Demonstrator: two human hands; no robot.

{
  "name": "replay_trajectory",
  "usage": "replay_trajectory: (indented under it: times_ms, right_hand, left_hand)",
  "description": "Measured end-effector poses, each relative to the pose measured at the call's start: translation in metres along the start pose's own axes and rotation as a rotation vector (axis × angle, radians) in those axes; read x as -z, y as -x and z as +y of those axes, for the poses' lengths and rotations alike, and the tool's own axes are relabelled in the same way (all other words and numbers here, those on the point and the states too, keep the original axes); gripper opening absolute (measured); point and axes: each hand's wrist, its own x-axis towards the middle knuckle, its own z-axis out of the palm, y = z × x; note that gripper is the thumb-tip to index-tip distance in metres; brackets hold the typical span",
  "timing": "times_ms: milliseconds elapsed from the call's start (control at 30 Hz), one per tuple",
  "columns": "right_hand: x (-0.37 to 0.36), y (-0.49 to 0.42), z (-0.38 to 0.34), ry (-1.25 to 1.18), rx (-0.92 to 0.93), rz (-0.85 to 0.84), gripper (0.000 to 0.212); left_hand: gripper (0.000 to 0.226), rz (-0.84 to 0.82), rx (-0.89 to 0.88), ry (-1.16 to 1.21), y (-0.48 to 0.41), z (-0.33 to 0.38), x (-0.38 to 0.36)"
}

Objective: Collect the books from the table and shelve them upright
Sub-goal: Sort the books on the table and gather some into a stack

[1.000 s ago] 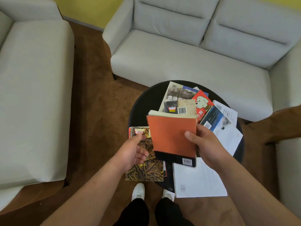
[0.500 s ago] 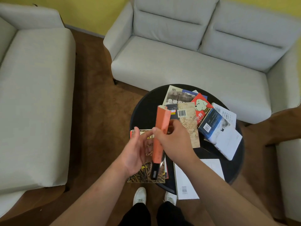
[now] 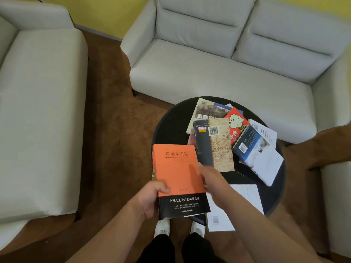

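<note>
We grip the orange book [image 3: 176, 173] in our left hand [image 3: 150, 200], thumb over its cover, at the tabletop's [image 3: 171, 128] near-left edge, likely freeing our right hand [image 3: 212, 182], fingers too blurred to read, for the remaining books [image 3: 220, 147].

Soft even daylight, wide-angle edge bowing, slight motion blur.

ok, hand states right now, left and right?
Left hand: holding the orange book.
Right hand: open, gripping nothing, fingers at that book's right edge.
</note>
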Motion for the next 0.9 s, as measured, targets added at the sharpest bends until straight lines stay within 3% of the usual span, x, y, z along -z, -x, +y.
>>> replay_trajectory:
  times_ms: [33,100,200,267,467,633,800,900]
  right_hand:
    - [-0.001,-0.004,0.008,-0.103,-0.101,-0.062,0.031]
    - [-0.003,-0.011,0.019,-0.131,-0.130,-0.033,0.026]
    - [-0.006,-0.022,0.031,-0.119,-0.093,0.083,0.024]
    - [-0.011,-0.023,0.035,-0.075,-0.093,0.088,0.025]
    - [-0.018,-0.027,0.039,0.090,-0.048,0.135,0.026]
    - [-0.022,-0.029,0.040,0.156,0.024,0.134,0.029]
    - [-0.022,-0.037,0.039,0.173,0.034,0.108,0.020]
    - [-0.021,-0.037,0.036,0.157,0.014,0.048,0.021]
  left_hand:
    - [0.056,0.013,-0.006,-0.043,-0.002,0.001,0.000]
    - [0.041,0.124,-0.077,-0.207,-0.008,0.001,0.002]
    - [0.027,0.490,-0.267,-0.759,-0.022,-0.006,0.014]
    - [0.023,0.574,-0.344,-0.948,-0.026,-0.010,0.021]
    - [0.023,0.481,-0.285,-0.649,-0.031,-0.004,0.026]
    - [0.031,0.459,-0.311,-0.679,-0.032,-0.009,0.027]
    - [0.027,0.468,-0.324,-0.599,-0.033,-0.014,0.025]
    - [0.037,0.481,-0.305,-0.509,-0.036,-0.015,0.029]
